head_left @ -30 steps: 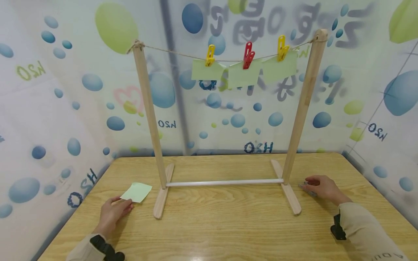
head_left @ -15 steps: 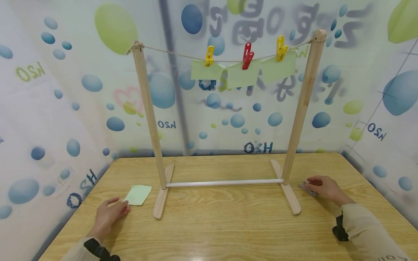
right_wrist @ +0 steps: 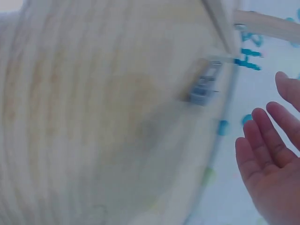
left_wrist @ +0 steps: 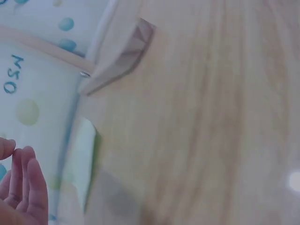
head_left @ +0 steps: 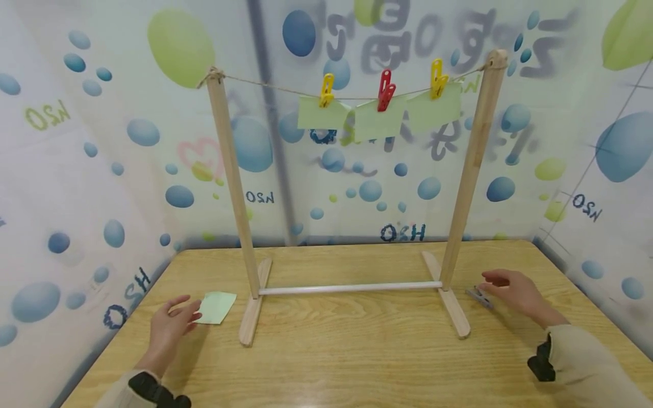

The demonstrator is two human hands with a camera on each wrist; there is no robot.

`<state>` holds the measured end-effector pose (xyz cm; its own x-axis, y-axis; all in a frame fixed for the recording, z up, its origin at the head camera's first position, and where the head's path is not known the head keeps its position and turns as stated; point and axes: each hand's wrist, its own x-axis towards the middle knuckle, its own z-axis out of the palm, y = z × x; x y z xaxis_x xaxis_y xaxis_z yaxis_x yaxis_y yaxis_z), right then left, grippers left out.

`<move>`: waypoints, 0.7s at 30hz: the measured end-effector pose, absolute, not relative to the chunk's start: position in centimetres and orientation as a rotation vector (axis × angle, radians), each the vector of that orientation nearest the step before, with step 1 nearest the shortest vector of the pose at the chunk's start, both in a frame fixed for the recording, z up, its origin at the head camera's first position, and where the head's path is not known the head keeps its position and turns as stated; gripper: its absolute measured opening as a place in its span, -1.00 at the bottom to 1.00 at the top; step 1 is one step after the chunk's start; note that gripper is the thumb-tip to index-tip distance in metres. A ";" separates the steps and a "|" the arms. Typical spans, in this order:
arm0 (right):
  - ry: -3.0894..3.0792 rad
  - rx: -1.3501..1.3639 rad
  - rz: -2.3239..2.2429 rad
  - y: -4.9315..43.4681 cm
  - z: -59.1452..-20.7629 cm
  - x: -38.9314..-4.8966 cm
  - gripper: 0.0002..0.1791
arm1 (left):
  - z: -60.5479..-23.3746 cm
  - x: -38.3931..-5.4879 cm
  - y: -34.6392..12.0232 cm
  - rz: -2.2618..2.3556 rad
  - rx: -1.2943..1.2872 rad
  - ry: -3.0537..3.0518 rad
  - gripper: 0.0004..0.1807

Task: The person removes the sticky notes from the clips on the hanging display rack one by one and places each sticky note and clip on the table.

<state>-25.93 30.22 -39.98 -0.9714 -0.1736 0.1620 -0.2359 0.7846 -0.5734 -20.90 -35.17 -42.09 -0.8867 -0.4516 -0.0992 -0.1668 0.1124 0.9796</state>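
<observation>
A pale green sticky note (head_left: 218,307) lies on the table left of the wooden stand. My left hand (head_left: 170,327) hovers just beside it with loosely bent fingers; in the left wrist view that hand (left_wrist: 26,187) is apart from the note (left_wrist: 83,161). To the right of the stand lies a grey clothespin (head_left: 480,297). Above and beside it is my right hand (head_left: 516,292), holding nothing. The right wrist view has the fingers of this hand (right_wrist: 276,159) extended and spread, away from the clothespin (right_wrist: 206,84).
Between the stand's left post (head_left: 232,175) and right post (head_left: 471,170) runs a twine line (head_left: 275,86). From it hang green notes (head_left: 377,120) by two yellow clothespins (head_left: 327,90) and a red one (head_left: 386,90). A white rod (head_left: 352,288) joins the feet on the wooden table (head_left: 352,351).
My left hand has let go of the sticky note and drawn back left. My right hand has released the grey clothespin and moved slightly right.
</observation>
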 end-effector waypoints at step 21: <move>-2.562 0.491 1.010 27.4 -32.6 -23.8 -0.61 | -35.8 -22.8 -31.7 -1.639 0.147 -2.308 -0.51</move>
<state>-23.79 27.35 -32.56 -0.8816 -0.1902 0.4320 -0.4338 0.6873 -0.5827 -22.85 -31.68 -35.77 -0.9479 -0.2574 0.1875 0.0923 0.3414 0.9354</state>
